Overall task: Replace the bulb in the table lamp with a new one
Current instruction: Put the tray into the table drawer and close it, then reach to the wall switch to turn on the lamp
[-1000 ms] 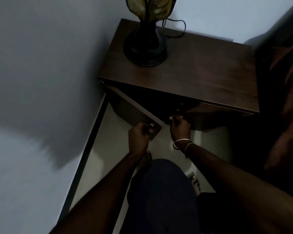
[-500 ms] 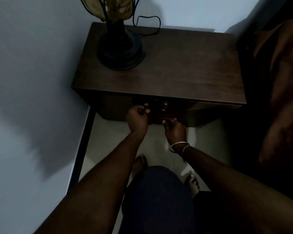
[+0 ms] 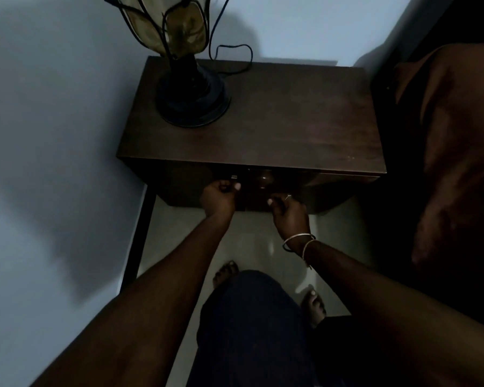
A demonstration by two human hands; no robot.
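The table lamp (image 3: 192,104) has a black round base and a petal-shaped amber shade (image 3: 176,26). It stands at the back left of a dark wooden bedside cabinet (image 3: 291,121). No bulb shows in the dim light. My left hand (image 3: 218,198) is closed around the small metal handle (image 3: 234,177) of the left cabinet door, which sits flush with the front. My right hand (image 3: 288,216), with bangles at the wrist, has its fingers curled against the right door, below a round knob (image 3: 264,177). Whether it holds anything is hidden.
The lamp's black cord (image 3: 235,51) loops behind the base toward the wall. A pale wall (image 3: 53,135) with a dark skirting (image 3: 140,236) closes in the left side. Brown bedding (image 3: 453,149) lies close on the right. My bare feet (image 3: 225,272) stand on the light floor.
The left cabinet door, swung open one second ago, is now closed. Both hands have stayed at the door fronts, and the view has tilted up to show more of the lamp.
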